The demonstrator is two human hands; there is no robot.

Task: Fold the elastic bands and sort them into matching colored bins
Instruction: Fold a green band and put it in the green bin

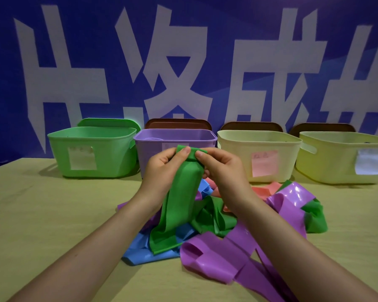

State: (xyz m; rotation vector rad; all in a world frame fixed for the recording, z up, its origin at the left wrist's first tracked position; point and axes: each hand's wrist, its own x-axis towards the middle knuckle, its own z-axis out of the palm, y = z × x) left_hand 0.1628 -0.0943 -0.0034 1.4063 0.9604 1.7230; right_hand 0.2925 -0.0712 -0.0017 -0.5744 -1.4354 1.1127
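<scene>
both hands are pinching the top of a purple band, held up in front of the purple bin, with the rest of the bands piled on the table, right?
Not quite: the head view shows the band pinched by the left hand and right hand is a green band, not purple. The rest holds: it is held up in front of the purple bin, with the other bands piled on the table.

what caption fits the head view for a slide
Both hands pinch the top of a green band above a mixed pile, four bins lined up behind.
</scene>
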